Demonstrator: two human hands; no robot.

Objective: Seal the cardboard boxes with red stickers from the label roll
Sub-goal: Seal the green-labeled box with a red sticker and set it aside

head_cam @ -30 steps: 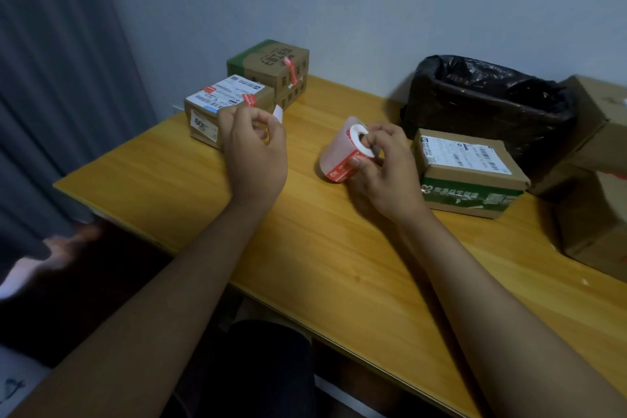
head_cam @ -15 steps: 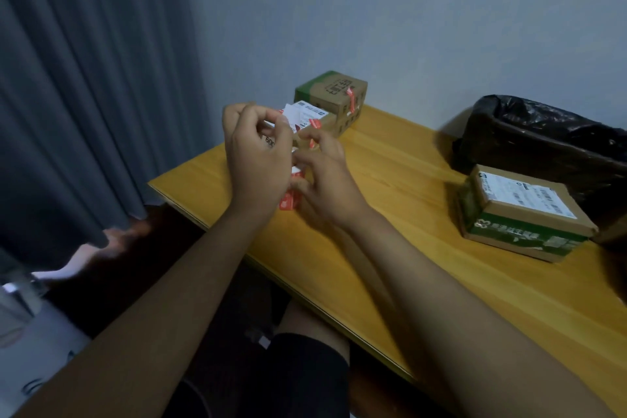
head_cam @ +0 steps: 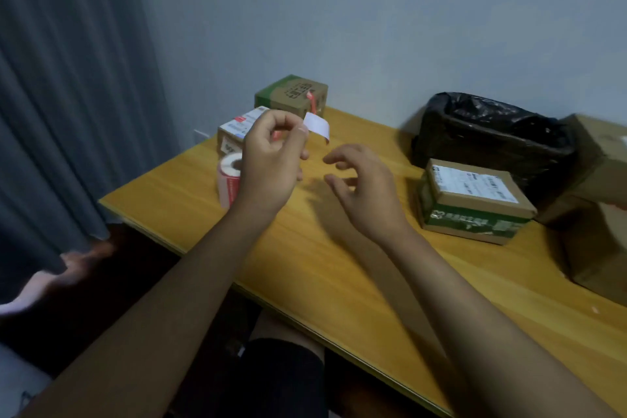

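- Left hand (head_cam: 271,159), frame centre, pinches a peeled sticker (head_cam: 316,125), white backing side showing.
- Right hand (head_cam: 359,187) beside it, fingers loosely spread, empty.
- Label roll (head_cam: 229,180) on table (head_cam: 339,268), behind left wrist.
- Step, likely: sticker ready; next, press across unsealed box (head_cam: 471,200), right of frame.

dim, bluish room light, soft shadows under arms, wide-angle warp & blur at edges.

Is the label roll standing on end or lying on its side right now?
Lying on its side: the label roll rests on the table, its core hole facing sideways, partly hidden behind the left hand.
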